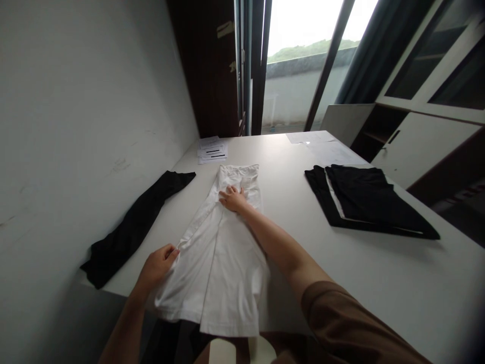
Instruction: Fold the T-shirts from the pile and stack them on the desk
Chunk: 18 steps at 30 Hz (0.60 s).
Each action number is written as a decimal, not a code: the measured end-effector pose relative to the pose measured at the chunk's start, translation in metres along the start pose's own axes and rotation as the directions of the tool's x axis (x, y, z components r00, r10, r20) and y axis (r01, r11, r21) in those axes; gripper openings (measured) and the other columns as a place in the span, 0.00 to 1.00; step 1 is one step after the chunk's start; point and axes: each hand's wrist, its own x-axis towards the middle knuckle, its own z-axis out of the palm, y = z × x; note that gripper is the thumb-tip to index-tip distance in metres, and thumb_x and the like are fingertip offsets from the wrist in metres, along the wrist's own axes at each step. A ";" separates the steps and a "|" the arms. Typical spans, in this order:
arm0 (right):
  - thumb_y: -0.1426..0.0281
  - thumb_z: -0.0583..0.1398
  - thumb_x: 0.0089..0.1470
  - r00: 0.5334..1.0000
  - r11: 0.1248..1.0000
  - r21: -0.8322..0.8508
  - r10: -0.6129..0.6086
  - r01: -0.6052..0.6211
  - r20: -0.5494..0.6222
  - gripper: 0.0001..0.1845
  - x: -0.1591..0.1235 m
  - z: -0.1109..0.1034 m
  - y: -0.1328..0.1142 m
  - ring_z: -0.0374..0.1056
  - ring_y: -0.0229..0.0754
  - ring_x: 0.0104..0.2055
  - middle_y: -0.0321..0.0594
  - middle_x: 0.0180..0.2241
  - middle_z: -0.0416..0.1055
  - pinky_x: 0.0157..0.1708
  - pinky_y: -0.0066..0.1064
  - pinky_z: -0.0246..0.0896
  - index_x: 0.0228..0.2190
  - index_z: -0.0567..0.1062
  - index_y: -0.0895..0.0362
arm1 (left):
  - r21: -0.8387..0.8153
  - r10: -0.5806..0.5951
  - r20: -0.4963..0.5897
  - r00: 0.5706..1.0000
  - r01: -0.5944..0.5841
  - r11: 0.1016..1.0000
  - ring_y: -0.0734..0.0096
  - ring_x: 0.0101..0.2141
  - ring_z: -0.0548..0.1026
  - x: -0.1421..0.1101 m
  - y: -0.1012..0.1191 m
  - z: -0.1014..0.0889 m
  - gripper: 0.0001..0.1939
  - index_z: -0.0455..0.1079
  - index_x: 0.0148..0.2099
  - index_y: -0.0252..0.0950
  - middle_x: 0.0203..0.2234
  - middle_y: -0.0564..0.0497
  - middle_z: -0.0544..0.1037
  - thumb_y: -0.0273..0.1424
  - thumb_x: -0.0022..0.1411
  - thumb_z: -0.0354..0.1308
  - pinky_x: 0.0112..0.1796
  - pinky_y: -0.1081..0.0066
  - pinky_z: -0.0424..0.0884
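Note:
White shorts (pixel 231 263) lie lengthwise on the white table, their waistband at the far end and the leg hems hanging over the near edge. My right hand (pixel 233 198) rests on the upper part near the waistband, fingers spread and pressing on the cloth. At the left outer edge, my left hand (pixel 161 263) is closed, pinching the fabric between thumb and fingers. Soft creases run through the left leg near that grip.
A long black garment (pixel 138 227) lies along the table's left side by the wall. Folded black clothing (pixel 364 197) with a white strip showing sits on the right. Papers (pixel 212 150) are stacked at the far left, and more sheets (pixel 326 149) lie at the far right.

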 end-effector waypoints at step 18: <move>0.53 0.43 0.71 0.992 0.994 -0.057 0.100 -0.096 0.074 0.30 0.036 0.001 0.059 0.38 0.58 0.74 0.45 0.74 0.44 0.65 0.73 0.30 0.69 0.58 0.45 | 0.201 0.146 -0.061 0.987 -0.131 0.971 0.69 0.33 0.76 0.023 0.087 0.019 0.10 0.70 0.38 0.40 0.33 0.52 0.80 0.38 0.71 0.53 0.34 0.73 0.58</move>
